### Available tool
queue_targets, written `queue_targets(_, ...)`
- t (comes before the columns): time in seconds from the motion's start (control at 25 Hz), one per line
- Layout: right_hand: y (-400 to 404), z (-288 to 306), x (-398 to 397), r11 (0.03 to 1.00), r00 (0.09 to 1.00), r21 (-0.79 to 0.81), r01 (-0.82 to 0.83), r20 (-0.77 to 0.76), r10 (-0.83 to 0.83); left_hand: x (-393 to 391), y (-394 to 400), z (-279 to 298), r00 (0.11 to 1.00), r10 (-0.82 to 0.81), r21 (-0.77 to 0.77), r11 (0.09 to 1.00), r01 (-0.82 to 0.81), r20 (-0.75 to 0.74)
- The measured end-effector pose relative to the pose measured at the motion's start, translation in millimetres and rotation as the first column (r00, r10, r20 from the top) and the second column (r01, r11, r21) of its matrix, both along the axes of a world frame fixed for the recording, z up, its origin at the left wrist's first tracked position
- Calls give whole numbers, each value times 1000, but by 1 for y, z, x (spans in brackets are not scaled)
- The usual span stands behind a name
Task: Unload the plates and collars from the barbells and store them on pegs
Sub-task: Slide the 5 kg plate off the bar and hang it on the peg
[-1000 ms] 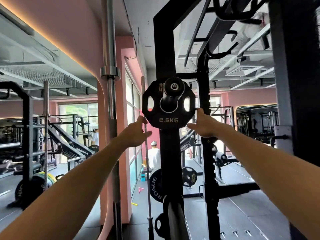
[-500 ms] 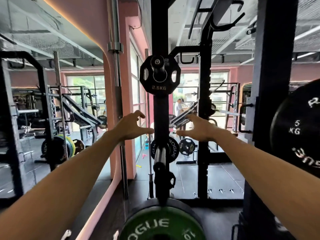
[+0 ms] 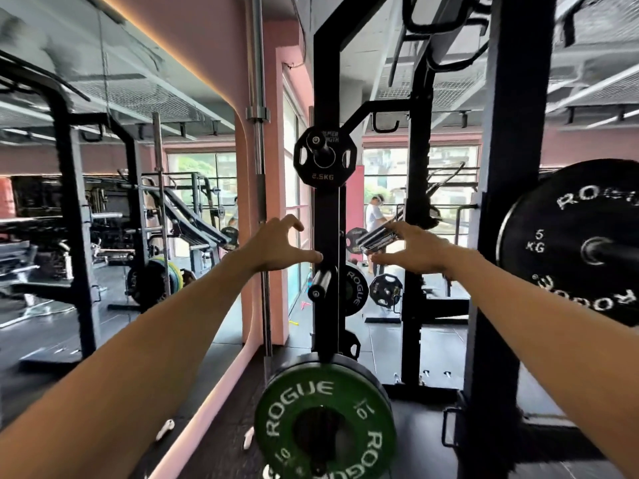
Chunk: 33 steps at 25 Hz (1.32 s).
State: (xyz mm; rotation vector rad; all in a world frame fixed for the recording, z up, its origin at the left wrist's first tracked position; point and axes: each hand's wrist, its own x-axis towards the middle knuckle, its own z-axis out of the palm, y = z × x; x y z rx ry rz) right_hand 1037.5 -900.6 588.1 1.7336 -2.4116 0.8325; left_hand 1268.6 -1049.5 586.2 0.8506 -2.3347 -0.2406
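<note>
Both hands are reaching forward, empty, fingers spread and loosely bent. Left hand (image 3: 276, 245) is hovering left of the black rack upright (image 3: 326, 216), its thumb tip near the bare storage peg (image 3: 320, 282); whether it is touching cannot be told. Right hand (image 3: 415, 248) is hovering right of the upright. Black 2.5 kg plate (image 3: 320, 155) is hanging on the upper peg. Green 10 kg plate (image 3: 325, 423) is sitting low on the upright. Black 5 kg plate (image 3: 574, 243) is sitting at the right edge on a bar.
</note>
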Motion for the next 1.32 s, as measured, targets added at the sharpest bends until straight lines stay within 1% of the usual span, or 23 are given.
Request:
queue_targets(0.12, 66, -4, 2, 1000, 1000, -26, -11, 25, 12, 4, 58, -5, 1000, -2, 17, 1000, 2, -13)
queue_targets(0.28, 155, -7, -6, 999, 999, 23, 38, 13, -38, -10, 141, -11, 997, -80, 18, 997, 80, -23)
queue_targets(0.4, 211, -3, -19, 991, 992, 46, 126, -29, -124, -27, 191, -4, 991, -137, 15, 990, 137, -7)
queue_targets(0.56, 280, 2, -44, 972, 972, 42, 229, -64, -226, -58, 244, 7, 981, -195, 17, 981, 194, 8)
queue_targets(0.64, 307, 5, -61, 966, 965, 29, 256, -63, -253, -76, 266, 10, 978, -209, 15, 978, 209, 1)
queue_targets(0.84, 382, 4, -124, 957, 957, 18, 291, -5, -291, -144, 328, 13, 971, -237, 21, 971, 237, 24)
queue_targets(0.96, 424, 0, -170, 953, 953, 18, 303, -11, -302, -191, 366, 10, 972, -235, 18, 972, 235, -3)
queue_targets(1.08, 470, -5, -229, 958, 958, 1, 288, -3, -288, -245, 409, 5, 974, -226, 44, 973, 227, -27)
queue_targets(1.2, 513, -4, -286, 966, 966, 15, 256, 15, -256, -296, 449, 3, 974, -218, 54, 974, 221, -60)
queue_targets(1.32, 538, 1, -330, 969, 969, 24, 244, 23, -245, -331, 473, 6, 977, -196, 60, 978, 201, -79)
